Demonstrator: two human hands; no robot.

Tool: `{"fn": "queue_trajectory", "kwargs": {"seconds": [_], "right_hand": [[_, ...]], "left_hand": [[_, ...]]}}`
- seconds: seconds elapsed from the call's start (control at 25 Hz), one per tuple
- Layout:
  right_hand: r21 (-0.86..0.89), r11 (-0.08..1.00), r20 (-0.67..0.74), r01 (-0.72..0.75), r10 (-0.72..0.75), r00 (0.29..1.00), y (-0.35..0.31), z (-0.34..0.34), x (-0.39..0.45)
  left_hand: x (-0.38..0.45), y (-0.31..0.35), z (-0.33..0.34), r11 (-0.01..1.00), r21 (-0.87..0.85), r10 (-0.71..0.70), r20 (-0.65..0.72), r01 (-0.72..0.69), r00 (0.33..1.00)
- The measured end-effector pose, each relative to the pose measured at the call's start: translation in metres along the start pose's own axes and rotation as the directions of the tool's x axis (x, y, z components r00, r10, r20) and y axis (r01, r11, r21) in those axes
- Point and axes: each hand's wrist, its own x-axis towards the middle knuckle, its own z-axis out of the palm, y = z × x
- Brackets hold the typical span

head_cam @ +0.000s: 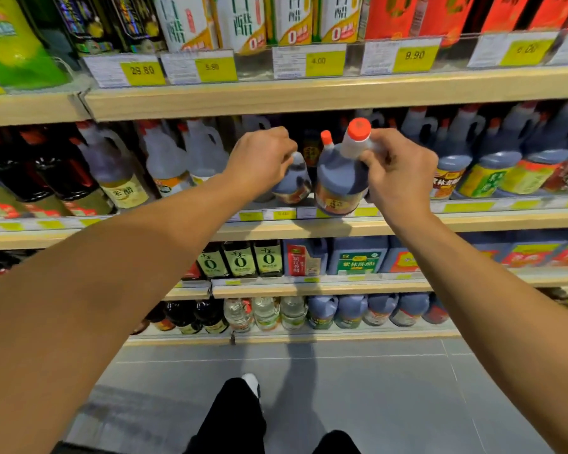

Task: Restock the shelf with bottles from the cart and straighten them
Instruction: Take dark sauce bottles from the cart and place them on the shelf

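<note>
Placing step: the right hand grips the handle of a tilted dark bottle at the middle shelf edge, the left hand curls round its neighbour — next, seemingly, push back and set upright.

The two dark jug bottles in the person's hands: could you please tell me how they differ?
The dark plastic jug with the orange cap in the right hand sits at the shelf's front edge, tilted left, cap in view. The dark plastic jug behind it stands further back, its top hidden by the left hand. Both hold dark liquid and carry reddish labels.
</note>
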Motion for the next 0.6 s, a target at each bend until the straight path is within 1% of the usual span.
{"fn": "queue_trajectory", "kwargs": {"seconds": [0.04, 0.12, 0.28, 0.4, 0.52, 0.6], "right_hand": [[0.005, 1.0, -0.01, -0.011, 0.011, 1.0, 0.0, 0.002, 0.001], [0.023, 0.999, -0.021, -0.03, 0.03, 0.999, -0.001, 0.008, 0.004], [0.028, 1.0, -0.043, -0.001, 0.002, 0.999, -0.005, 0.026, 0.006], [0.053, 0.999, -0.085, 0.015, -0.011, 0.996, -0.003, 0.037, 0.012], [0.087, 0.996, -0.135, -0.007, 0.019, 0.991, 0.003, 0.047, 0.016], [0.098, 0.994, -0.141, -0.04, 0.054, 0.989, 0.008, 0.054, 0.014]], "left_hand": [[0.003, 0.0, 0.004, 1.0, -0.01, -0.008, 0.037, 0.009, 0.999], [0.008, -0.003, 0.008, 0.999, -0.026, -0.022, 0.06, 0.024, 0.998], [0.009, -0.008, 0.01, 0.999, -0.036, 0.016, 0.032, -0.015, 0.999], [0.007, -0.01, 0.013, 0.999, -0.034, 0.019, 0.012, -0.019, 1.0], [0.006, -0.013, 0.017, 0.998, -0.047, 0.032, -0.001, -0.032, 0.999], [0.008, -0.015, 0.018, 0.998, -0.049, 0.038, -0.006, -0.038, 0.999]]}}
